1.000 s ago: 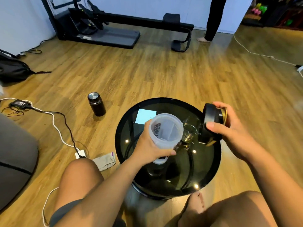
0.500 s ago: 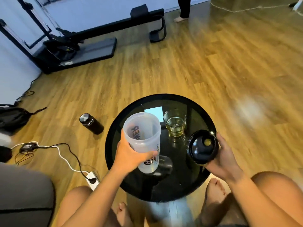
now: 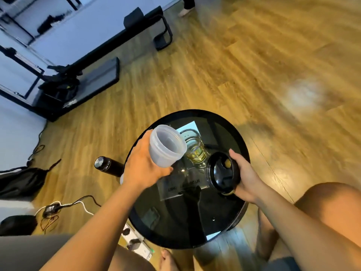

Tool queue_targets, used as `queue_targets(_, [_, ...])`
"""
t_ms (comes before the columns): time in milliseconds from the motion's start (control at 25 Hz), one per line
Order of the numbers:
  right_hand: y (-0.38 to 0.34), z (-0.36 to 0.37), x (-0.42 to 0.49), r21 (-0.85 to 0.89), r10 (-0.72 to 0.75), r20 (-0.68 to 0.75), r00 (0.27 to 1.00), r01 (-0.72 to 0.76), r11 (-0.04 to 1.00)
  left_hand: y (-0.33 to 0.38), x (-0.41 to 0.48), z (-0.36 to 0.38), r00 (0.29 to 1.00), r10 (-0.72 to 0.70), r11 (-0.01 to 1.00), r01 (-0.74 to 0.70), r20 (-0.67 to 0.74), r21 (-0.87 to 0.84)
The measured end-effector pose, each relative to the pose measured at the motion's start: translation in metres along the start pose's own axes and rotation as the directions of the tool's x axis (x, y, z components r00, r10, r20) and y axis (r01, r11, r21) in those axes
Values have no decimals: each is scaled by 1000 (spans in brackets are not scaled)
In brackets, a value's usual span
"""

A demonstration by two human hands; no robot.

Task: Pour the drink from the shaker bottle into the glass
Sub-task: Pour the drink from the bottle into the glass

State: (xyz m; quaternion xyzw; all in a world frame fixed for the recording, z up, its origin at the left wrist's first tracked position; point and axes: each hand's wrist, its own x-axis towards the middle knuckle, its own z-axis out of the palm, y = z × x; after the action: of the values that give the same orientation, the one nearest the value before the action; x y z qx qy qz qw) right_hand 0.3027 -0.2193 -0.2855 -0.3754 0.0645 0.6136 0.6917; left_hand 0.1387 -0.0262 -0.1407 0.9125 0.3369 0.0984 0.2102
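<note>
Since 1.0 s ago: shaker bottle drawn back from glass, mouth now turned toward camera, apparently empty. Glass on counter between both hands, holding yellow drink; pour judged done. Left hand wrapped around bottle. Right hand clasping black lid. Beyond left hand, dark flask on floor. No obstruction noted.

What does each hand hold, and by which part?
Left hand grips the shaker around its body. Right hand holds the lid by its rim.
</note>
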Motion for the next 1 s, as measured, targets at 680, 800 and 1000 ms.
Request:
queue_targets(680, [3, -4, 6, 26, 3, 17, 1000, -3, 1000, -5, 16, -5, 996, -65, 933, 39, 62, 357])
queue_targets(800, [2, -3, 5, 7, -8, 5, 1000, 8, 1000, -5, 15, -6, 996, -68, 928, 41, 59, 370])
queue_targets(1000, [2, -2, 3, 13, -6, 9, 1000, 6, 1000, -7, 15, -9, 996, -73, 921, 45, 57, 387])
